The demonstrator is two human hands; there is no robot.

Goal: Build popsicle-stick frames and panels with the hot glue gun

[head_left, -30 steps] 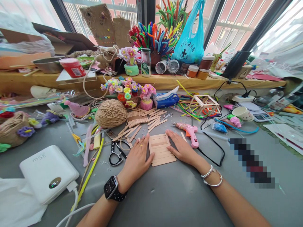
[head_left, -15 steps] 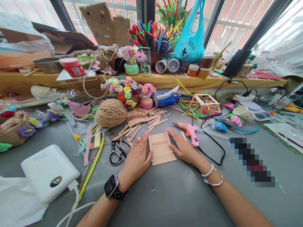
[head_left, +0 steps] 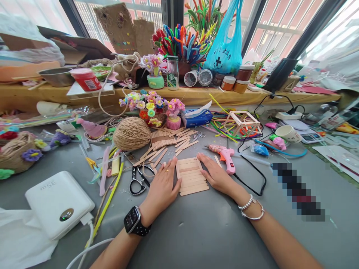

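Observation:
A flat panel of craft sticks (head_left: 193,177) lies on the grey table between my hands, its sticks side by side with a stick along each side edge. My left hand (head_left: 163,184) rests flat along the panel's left edge, fingers stretched forward and thumb near its lower left side. Along the right edge lies my right hand (head_left: 215,172), fingers extended and touching the panel's side. Just right of that hand is a pink hot glue gun (head_left: 224,157). Black-handled scissors (head_left: 138,180) lie left of my left hand. Loose craft sticks (head_left: 183,142) are scattered beyond the panel.
A ball of twine (head_left: 131,133) sits behind the scissors. A stick frame (head_left: 242,123) stands at the back right, near a blue tissue pack (head_left: 198,116). A white power bank (head_left: 60,205) lies at left. The glue gun's black cord (head_left: 266,183) loops at right.

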